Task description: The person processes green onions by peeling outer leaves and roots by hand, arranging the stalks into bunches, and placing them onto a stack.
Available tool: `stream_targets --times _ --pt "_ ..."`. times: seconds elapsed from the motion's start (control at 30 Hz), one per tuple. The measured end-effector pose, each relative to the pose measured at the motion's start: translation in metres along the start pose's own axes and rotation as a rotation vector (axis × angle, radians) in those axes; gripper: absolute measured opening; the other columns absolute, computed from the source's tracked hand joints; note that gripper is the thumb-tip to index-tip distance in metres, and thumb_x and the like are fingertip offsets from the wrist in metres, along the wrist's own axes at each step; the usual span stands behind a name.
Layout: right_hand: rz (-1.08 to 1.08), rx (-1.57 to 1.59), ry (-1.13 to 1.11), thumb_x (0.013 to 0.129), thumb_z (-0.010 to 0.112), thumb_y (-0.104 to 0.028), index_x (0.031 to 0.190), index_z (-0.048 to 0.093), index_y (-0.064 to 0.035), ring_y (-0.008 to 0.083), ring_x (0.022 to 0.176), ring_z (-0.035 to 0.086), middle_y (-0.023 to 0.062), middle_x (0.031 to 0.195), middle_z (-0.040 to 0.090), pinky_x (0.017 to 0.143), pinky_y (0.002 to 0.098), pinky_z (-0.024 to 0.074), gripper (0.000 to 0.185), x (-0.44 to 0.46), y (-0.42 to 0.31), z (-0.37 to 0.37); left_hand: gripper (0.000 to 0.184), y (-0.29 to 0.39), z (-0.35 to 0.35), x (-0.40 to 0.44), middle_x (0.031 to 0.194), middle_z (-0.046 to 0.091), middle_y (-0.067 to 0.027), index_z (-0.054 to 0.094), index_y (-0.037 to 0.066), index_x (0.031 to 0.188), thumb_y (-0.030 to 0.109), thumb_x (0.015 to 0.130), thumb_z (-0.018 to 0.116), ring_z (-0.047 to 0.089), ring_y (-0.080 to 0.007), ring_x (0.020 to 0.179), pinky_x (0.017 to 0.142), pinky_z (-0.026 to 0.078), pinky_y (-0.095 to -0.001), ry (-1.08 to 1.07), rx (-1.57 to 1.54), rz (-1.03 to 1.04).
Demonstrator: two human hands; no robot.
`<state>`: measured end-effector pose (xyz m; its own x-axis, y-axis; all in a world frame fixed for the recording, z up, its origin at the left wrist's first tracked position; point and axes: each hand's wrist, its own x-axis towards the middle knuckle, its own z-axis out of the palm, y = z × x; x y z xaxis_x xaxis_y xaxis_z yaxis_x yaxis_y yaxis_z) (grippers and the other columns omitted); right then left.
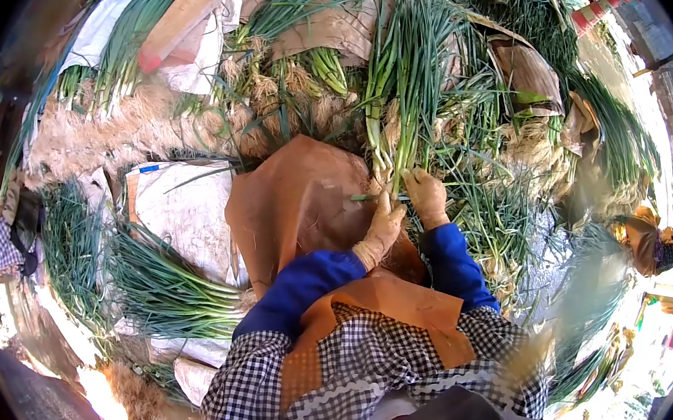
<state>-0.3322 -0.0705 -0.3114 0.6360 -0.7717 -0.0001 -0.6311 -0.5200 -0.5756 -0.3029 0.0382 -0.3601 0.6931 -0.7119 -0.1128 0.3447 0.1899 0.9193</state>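
Observation:
Both of my hands wear tan gloves and meet at the lower ends of some green onions point(404, 116), whose green leaves point away from me. My left hand point(384, 223) is closed at the pale stem ends. Just to the right, my right hand point(426, 194) is closed on the stems too, its fingertips partly hidden. A brown apron sheet point(296, 205) is spread over my lap beneath the left hand. Cut leaves point(480, 205) lie scattered to the right of my hands.
A pile of green onions point(172, 292) lies at my left, beside a white sack point(184, 207). Dry roots point(113, 125) form a long heap ahead. More green onions point(617, 125) lie at the right. Another person point(651, 238) is at the far right edge.

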Motion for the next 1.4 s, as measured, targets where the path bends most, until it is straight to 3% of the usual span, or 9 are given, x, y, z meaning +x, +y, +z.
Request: stream_targets --times 0.27,0.4,0.53,0.67,0.83,0.97,1.13,1.23,1.4 --pt "0.231 0.944 -0.056 0.086 0.056 -0.018 0.066 0.054 -0.0094 0.0057 0.043 0.044 0.0005 0.054 0.054 0.040 0.0211 0.0328 0.022 -0.060 0.066 -0.104 0.042 -0.018 -0.020 0.011 0.086 0.047 -0.0017 0.037 0.011 0.125 0.006 0.086 0.052 0.051 -0.0098 0.070 0.059 0.046 -0.0221 -0.001 -0.460 -0.400" --pt "-0.014 -0.923 -0.638 0.082 0.052 -0.041 0.088 0.063 -0.0092 0.0325 0.070 0.061 0.0095 0.073 0.064 0.063 0.0403 0.0472 0.034 -0.063 0.179 -0.090 0.021 -0.007 -0.016 0.015 0.077 0.050 -0.0014 0.049 0.005 0.107 0.014 0.089 0.053 0.053 -0.0123 0.063 0.058 0.047 -0.0258 -0.119 -0.544 -0.448" --pt "0.275 -0.105 -0.299 0.082 0.053 -0.046 0.100 0.063 -0.0108 0.0245 0.081 0.063 0.0116 0.094 0.065 0.071 0.0358 0.0486 0.041 -0.018 0.116 -0.056 0.022 0.009 -0.026 0.025 0.084 0.061 -0.0076 0.049 0.003 0.110 0.008 0.088 0.049 0.062 -0.0215 0.079 0.073 0.053 -0.0351 -0.169 -0.548 -0.607" --pt "0.194 -0.248 -0.089 0.077 0.056 -0.054 0.107 0.058 -0.0097 0.0256 0.086 0.062 0.0145 0.095 0.064 0.074 0.0365 0.0474 0.054 0.024 0.091 -0.018 0.023 0.029 -0.034 0.034 0.082 0.061 -0.0080 0.049 0.003 0.110 0.005 0.087 0.048 0.062 -0.0239 0.078 0.076 0.052 -0.0387 -0.323 -0.545 -0.627" --pt "0.202 -0.098 -0.236 0.073 0.059 -0.046 0.093 0.061 -0.0034 0.0359 0.085 0.059 0.0232 0.089 0.061 0.076 0.0406 0.0456 0.047 0.058 0.079 0.012 0.021 0.050 -0.041 0.048 0.076 0.053 -0.0035 0.049 0.001 0.105 0.004 0.084 0.052 0.056 -0.0154 0.069 0.066 0.049 -0.0239 -0.457 -0.638 -0.374" --pt "0.179 1.034 -0.582 0.088 0.054 -0.017 0.094 0.058 -0.0004 0.0106 0.074 0.059 0.0068 0.085 0.065 0.067 0.0237 0.0473 0.018 0.042 0.058 -0.034 0.023 0.065 -0.036 0.047 0.083 0.056 -0.0042 0.049 0.004 0.101 0.008 0.082 0.060 0.056 -0.0163 0.081 0.078 0.047 -0.0265 -0.150 -0.400 -0.454" --pt "0.264 1.121 -0.333 0.087 0.056 -0.021 0.081 0.060 -0.0014 0.0157 0.063 0.059 0.0084 0.074 0.064 0.059 0.0275 0.0473 0.021 0.012 0.033 -0.014 0.014 0.002 0.004 -0.001 0.086 0.061 -0.0103 0.054 0.001 0.091 0.005 0.079 0.062 0.060 -0.0188 0.073 0.066 0.051 -0.0270 -0.223 -0.517 -0.633" --pt "-0.016 0.186 0.017 0.086 0.054 -0.037 0.067 0.056 -0.0003 0.0316 0.053 0.053 0.0202 0.057 0.049 0.051 0.0392 0.0408 0.041 -0.008 0.035 -0.011 0.014 0.019 -0.003 0.008 0.082 0.061 -0.0112 0.055 0.002 0.095 0.008 0.082 0.059 0.049 -0.0111 0.052 0.044 0.040 -0.0211 -0.087 -0.512 -0.717" --pt "0.065 0.519 -0.165 0.085 0.055 -0.030 0.064 0.060 -0.0043 0.0171 0.051 0.054 0.0058 0.057 0.057 0.048 0.0288 0.0438 0.034 -0.046 0.084 -0.054 0.012 0.014 -0.011 0.010 0.073 0.060 -0.0093 0.057 0.003 0.091 0.011 0.082 0.059 0.043 -0.0095 0.044 0.037 0.033 -0.0203 0.037 -0.447 -0.647"
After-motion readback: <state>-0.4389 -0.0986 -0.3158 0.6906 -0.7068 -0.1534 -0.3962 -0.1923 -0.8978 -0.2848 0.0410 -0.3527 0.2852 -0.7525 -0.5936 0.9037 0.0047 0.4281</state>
